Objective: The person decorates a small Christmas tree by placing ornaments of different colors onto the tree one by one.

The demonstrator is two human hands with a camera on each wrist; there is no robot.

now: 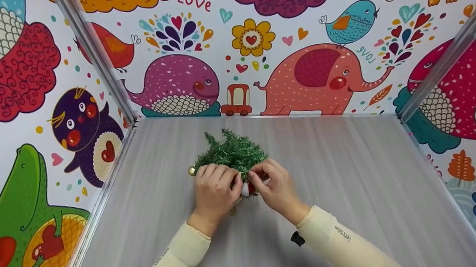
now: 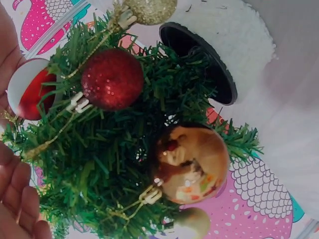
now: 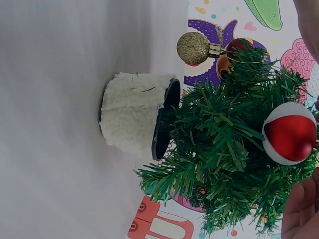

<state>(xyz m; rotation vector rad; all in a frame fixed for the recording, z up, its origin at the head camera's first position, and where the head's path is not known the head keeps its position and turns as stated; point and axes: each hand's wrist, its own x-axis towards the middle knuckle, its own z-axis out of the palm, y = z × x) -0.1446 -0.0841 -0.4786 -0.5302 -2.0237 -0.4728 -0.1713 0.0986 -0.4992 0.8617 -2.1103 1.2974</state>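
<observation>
A small artificial Christmas tree (image 1: 235, 150) stands upright at mid-table, in a fuzzy white pot (image 3: 132, 112) with a black rim. A red-and-white bauble (image 3: 289, 133) hangs at its near side. My left hand (image 1: 216, 189) and right hand (image 1: 277, 185) meet just above that bauble. Each seems to pinch its thin gold cord between thumb and forefinger, close against the branches; the fingertips are partly hidden. On the tree also hang a glittery red bauble (image 2: 112, 78), a shiny gold bauble (image 2: 192, 163) and a glittery gold bauble (image 3: 193, 48).
The grey wood-look table (image 1: 350, 176) is bordered by printed panels (image 1: 222, 34) with cartoon animals, joined by metal corner posts (image 1: 94, 55). A black strap end (image 1: 297, 238) sticks out under the right sleeve (image 1: 346, 239).
</observation>
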